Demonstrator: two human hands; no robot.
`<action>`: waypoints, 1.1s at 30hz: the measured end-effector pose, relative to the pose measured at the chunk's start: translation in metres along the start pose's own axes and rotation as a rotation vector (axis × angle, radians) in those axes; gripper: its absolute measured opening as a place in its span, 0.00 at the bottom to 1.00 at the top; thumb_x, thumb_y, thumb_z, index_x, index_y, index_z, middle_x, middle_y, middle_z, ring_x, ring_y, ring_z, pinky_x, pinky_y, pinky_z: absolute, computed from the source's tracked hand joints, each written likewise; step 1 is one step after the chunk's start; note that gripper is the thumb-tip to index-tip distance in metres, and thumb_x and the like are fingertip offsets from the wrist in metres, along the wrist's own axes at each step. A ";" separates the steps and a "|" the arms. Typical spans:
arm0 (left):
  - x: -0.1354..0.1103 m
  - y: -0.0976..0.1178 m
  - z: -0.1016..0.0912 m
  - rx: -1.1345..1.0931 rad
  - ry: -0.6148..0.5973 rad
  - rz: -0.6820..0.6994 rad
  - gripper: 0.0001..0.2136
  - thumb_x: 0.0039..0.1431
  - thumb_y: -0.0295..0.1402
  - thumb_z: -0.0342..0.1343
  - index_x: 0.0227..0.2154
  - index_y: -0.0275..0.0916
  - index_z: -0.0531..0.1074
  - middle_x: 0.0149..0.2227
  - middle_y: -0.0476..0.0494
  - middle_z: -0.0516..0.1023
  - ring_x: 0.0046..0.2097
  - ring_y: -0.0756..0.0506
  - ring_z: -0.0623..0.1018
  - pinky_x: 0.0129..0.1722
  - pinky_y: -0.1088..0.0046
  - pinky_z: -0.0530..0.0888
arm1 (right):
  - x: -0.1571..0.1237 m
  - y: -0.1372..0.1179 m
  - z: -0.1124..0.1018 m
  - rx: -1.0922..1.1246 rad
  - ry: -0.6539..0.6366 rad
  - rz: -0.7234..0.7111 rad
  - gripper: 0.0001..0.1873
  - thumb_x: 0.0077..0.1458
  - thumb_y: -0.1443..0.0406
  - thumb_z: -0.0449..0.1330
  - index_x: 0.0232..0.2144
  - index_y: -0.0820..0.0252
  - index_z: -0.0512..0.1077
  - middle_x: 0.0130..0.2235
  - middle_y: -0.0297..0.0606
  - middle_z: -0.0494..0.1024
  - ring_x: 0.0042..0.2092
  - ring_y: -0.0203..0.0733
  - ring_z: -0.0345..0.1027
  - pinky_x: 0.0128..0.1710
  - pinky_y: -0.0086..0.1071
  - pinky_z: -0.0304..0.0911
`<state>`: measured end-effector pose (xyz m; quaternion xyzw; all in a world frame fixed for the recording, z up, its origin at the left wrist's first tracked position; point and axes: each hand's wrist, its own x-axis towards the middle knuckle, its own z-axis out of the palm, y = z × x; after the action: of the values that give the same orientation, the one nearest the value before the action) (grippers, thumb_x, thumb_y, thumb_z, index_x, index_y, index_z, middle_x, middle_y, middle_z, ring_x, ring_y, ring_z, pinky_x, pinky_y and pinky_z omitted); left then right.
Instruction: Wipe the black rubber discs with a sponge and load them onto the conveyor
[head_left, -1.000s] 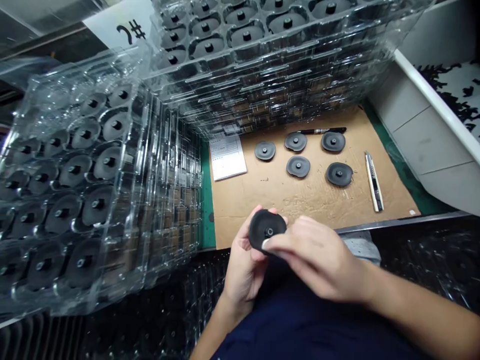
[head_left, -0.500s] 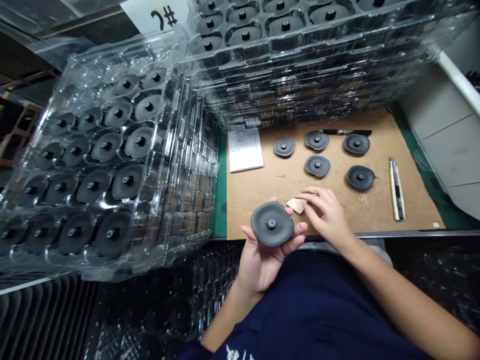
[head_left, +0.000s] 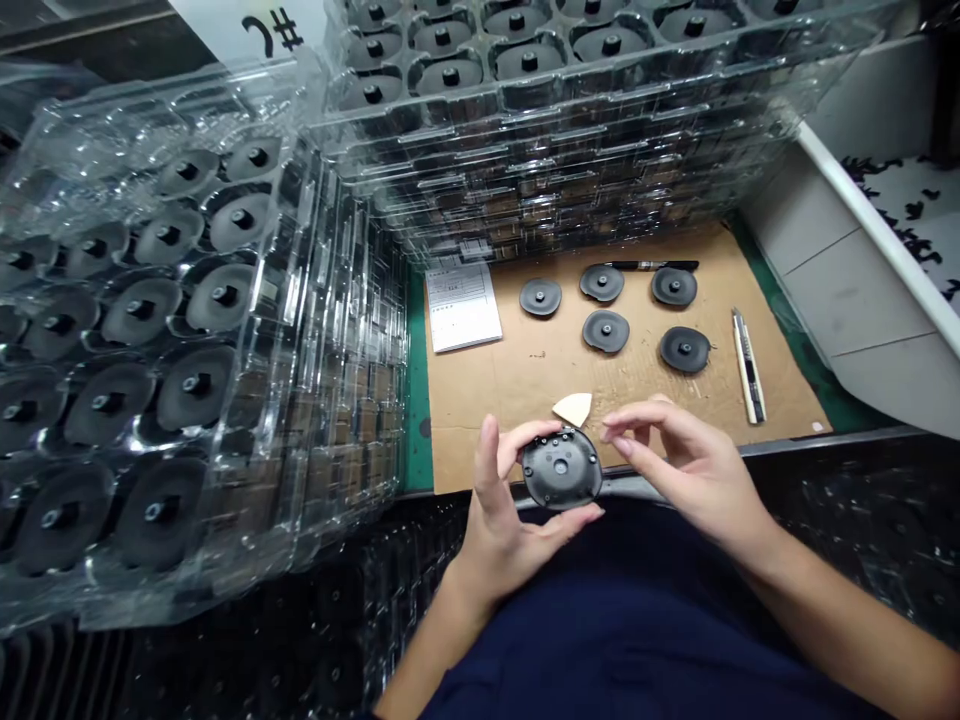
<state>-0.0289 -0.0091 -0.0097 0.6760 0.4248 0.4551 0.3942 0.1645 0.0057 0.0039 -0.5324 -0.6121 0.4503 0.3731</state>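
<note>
My left hand (head_left: 510, 500) grips a black rounded plastic disc (head_left: 562, 468) by its edges, between thumb and fingers. The disc's glossy face with small pegs and a central round mark is turned up. To its right, my right hand (head_left: 682, 465) has thumb and fingertips brought together close to the disc's edge; whether anything tiny is between them is hidden. A cream wedge-shaped pad (head_left: 574, 408) lies on the cardboard (head_left: 487, 420) just beyond the disc. Several similar discs lie stem up farther back, one of them a dark disc (head_left: 685, 349) at the right.
Clear plastic trays full of black discs are stacked at the left (head_left: 247, 350) and along the back (head_left: 525, 150). A paper pad (head_left: 463, 308), a black pen (head_left: 637, 265) and a utility knife (head_left: 748, 368) lie on the cardboard. A white panel (head_left: 847, 260) stands at the right.
The disc in my left hand has been flipped, from stem side up to pegged side up. My right hand has let go of the cream wedge and moved beside the disc. The view has shifted.
</note>
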 end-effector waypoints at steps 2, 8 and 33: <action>-0.002 0.001 -0.001 -0.056 -0.007 -0.051 0.55 0.42 0.24 0.66 0.62 0.52 0.29 0.50 0.39 0.69 0.51 0.41 0.70 0.53 0.56 0.65 | 0.004 -0.011 -0.003 0.121 -0.163 0.040 0.09 0.55 0.64 0.59 0.40 0.56 0.73 0.37 0.36 0.74 0.38 0.37 0.68 0.40 0.33 0.64; -0.006 0.008 -0.001 -0.281 -0.113 -0.329 0.51 0.47 0.32 0.64 0.63 0.50 0.30 0.48 0.40 0.71 0.50 0.40 0.72 0.52 0.58 0.65 | 0.022 -0.024 -0.011 0.442 -0.566 0.233 0.11 0.50 0.65 0.63 0.38 0.61 0.72 0.32 0.33 0.77 0.35 0.33 0.72 0.39 0.29 0.67; 0.006 0.020 0.035 -0.264 -0.065 -0.381 0.42 0.47 0.27 0.63 0.61 0.52 0.44 0.52 0.42 0.69 0.55 0.41 0.68 0.55 0.61 0.64 | -0.050 0.010 -0.035 -0.197 0.021 -0.217 0.16 0.58 0.70 0.52 0.48 0.54 0.71 0.42 0.41 0.69 0.41 0.38 0.64 0.41 0.34 0.63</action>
<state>0.0100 -0.0153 0.0010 0.5405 0.4689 0.4021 0.5713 0.2079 -0.0380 0.0069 -0.5020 -0.7033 0.3393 0.3718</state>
